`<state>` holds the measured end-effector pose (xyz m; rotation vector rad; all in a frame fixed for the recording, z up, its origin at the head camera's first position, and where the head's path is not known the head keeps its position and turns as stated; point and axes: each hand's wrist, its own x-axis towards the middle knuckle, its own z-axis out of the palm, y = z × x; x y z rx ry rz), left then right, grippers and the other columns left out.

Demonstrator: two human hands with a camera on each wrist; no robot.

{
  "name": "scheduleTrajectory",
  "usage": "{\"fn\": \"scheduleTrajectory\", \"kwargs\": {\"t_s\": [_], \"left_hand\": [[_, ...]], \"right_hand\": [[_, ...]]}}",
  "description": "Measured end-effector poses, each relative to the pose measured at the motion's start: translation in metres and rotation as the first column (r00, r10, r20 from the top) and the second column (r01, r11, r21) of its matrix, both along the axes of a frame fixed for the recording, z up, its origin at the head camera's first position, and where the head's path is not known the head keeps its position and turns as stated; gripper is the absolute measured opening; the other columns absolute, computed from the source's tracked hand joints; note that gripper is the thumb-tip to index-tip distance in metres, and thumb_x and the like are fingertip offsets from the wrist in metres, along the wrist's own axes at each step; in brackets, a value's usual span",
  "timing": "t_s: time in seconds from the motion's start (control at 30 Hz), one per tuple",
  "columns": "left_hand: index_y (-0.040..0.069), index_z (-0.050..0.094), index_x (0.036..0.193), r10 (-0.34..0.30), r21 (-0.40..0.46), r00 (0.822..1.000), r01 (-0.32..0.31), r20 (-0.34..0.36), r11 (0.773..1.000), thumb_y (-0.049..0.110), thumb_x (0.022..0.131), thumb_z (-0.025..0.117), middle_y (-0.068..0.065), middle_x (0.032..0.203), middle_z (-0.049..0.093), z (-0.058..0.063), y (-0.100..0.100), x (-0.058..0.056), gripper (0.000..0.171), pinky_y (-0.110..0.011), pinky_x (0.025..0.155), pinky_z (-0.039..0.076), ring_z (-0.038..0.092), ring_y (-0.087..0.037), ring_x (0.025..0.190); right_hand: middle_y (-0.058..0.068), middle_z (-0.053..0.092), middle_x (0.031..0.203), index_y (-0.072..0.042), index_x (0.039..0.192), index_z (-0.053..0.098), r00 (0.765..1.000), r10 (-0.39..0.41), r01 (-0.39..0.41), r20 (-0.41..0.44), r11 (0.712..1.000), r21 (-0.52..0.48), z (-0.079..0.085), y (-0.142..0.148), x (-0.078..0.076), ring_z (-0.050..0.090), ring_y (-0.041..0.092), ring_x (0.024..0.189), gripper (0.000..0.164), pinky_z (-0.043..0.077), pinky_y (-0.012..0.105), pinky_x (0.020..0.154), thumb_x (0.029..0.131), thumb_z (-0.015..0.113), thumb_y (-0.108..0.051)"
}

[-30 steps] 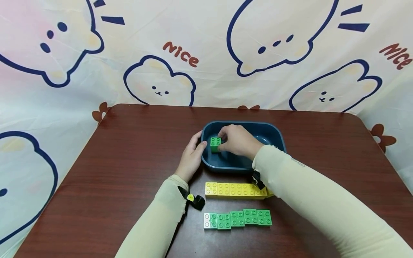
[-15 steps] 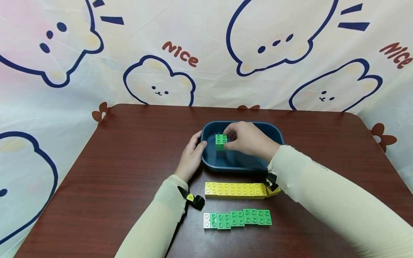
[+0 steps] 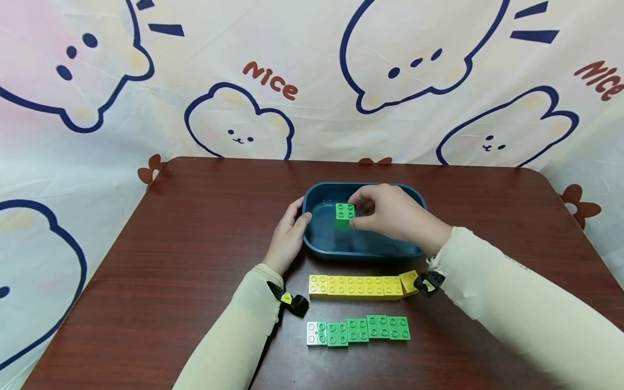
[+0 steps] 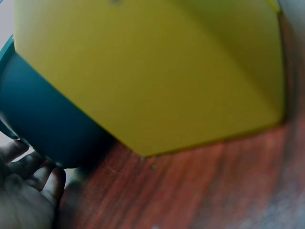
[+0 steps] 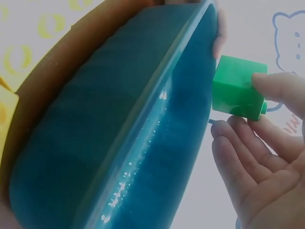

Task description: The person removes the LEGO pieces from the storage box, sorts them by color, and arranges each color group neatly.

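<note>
In the head view my right hand [image 3: 397, 212] pinches a green building block [image 3: 345, 212] over the inside of a dark blue rectangular tub [image 3: 363, 252]. The right wrist view has this green block [image 5: 238, 88] between thumb and fingers, above the tub's rim [image 5: 157, 86]. My left hand [image 3: 286, 235] grips the tub's left end, thumb at the rim and fingers round the outside. The left wrist view shows its fingers [image 4: 33, 174] against the tub [image 4: 52, 119], partly cut off by the frame.
In front of the tub lies a row of yellow blocks [image 3: 355, 287], its rightmost block [image 3: 408, 283] turned askew near my right wrist. Closer to me is an uneven row of green blocks [image 3: 357, 331], with a white-and-green piece [image 3: 316, 333] at its left end. All stand on a brown table [image 3: 205, 260].
My right hand has carried the green block rightward from the tub's left end toward its middle. The left hand keeps its hold on the tub.
</note>
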<state>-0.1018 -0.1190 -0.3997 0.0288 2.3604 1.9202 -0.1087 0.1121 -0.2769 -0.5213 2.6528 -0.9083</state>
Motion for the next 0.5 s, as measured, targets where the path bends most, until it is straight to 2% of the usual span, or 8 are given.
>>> {"fn": "scheduleTrajectory", "kwargs": {"t_s": [0.5], "left_hand": [[0.028, 0.044, 0.150, 0.005, 0.007, 1.000, -0.005, -0.002, 1.000, 0.035, 0.106, 0.047, 0.008, 0.153, 0.043, 0.000, 0.000, 0.001, 0.045, -0.047, 0.116, 0.029, 0.035, -0.011, 0.141]], "right_hand": [[0.000, 0.070, 0.107, -0.014, 0.121, 0.069, 0.998, -0.026, 0.024, -0.049, 0.999, -0.031, 0.015, 0.029, 0.028, 0.065, 0.019, 0.099, 0.037, 0.056, 0.041, 0.085, 0.086, 0.081, -0.022]]}}
